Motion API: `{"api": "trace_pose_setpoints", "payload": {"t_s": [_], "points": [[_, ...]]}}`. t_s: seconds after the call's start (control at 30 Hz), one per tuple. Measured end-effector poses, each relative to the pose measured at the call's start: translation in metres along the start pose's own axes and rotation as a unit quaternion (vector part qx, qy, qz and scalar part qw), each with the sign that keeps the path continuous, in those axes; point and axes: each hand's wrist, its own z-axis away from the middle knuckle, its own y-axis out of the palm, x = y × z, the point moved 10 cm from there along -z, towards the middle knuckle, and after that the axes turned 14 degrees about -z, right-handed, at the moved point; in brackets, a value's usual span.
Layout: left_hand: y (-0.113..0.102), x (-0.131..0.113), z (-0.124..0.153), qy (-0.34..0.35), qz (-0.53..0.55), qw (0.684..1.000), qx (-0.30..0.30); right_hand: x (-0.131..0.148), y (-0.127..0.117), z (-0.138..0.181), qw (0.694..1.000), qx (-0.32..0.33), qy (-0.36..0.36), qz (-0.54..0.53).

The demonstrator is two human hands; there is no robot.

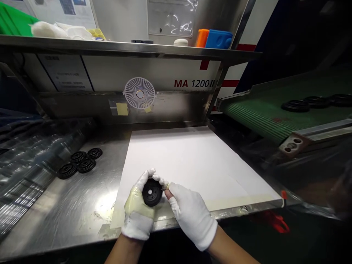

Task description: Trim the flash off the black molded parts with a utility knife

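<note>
My left hand [137,207], in a white cotton glove with yellowish tape around the fingers, grips a round black rubber part [152,192] by its rim. The part has a central hole and faces up toward me. My right hand [191,216], also in a white glove, comes in from the right with its fingertips against the part's edge. Those fingertips pinch a small pale sliver [165,188], too small to identify. Both hands are above the near edge of a white sheet [192,161] taped to a steel bench.
Several black rubber parts [78,161] lie on the steel to the left, beside clear plastic sheeting [24,165]. A green conveyor belt [264,113] at right carries several similar black parts [295,106]. A steel shelf [123,47] and a small white fan [139,93] stand ahead.
</note>
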Motion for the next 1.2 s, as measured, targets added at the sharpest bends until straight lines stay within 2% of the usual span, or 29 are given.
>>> {"api": "trace_pose_setpoints", "payload": {"t_s": [0.17, 0.37, 0.43, 0.47, 0.53, 0.6, 0.67, 0.83, 0.93, 1.13, 1.2], "points": [[0.002, -0.004, 0.002, 0.051, -0.003, 0.999, 0.011, -0.005, 0.005, 0.004, 1.000, -0.010, 0.008, -0.004], [0.000, -0.013, -0.001, 0.136, -0.032, 0.990, -0.020, -0.002, 0.023, 0.012, 0.999, -0.007, 0.033, -0.020], [-0.003, -0.022, 0.002, 0.176, -0.044, 0.982, -0.047, 0.002, 0.026, 0.012, 0.999, -0.010, 0.033, -0.027], [-0.006, -0.023, 0.003, 0.176, -0.055, 0.981, -0.062, 0.003, 0.026, 0.012, 0.999, -0.010, 0.030, -0.031], [-0.009, -0.019, 0.003, 0.124, -0.090, 0.986, -0.067, 0.003, 0.024, 0.010, 0.999, -0.008, 0.028, -0.030], [-0.007, -0.010, 0.002, 0.040, -0.117, 0.992, -0.038, 0.000, 0.020, 0.007, 0.999, -0.001, 0.029, -0.028], [-0.005, -0.007, 0.002, 0.002, -0.111, 0.994, -0.013, -0.001, 0.016, 0.005, 0.999, 0.002, 0.018, -0.041], [-0.001, -0.010, -0.005, 0.022, -0.032, 0.999, -0.031, -0.004, 0.004, 0.005, 0.999, -0.041, 0.001, -0.001], [0.003, -0.010, -0.007, 0.054, -0.004, 0.998, -0.029, -0.003, 0.006, 0.008, 0.998, -0.057, 0.002, 0.005], [-0.006, -0.025, -0.006, 0.155, -0.021, 0.986, -0.066, 0.006, 0.022, 0.015, 0.998, -0.048, 0.025, -0.011], [-0.007, -0.024, -0.006, 0.135, -0.038, 0.988, -0.064, 0.010, 0.022, 0.016, 0.998, -0.054, 0.014, -0.004]]}}
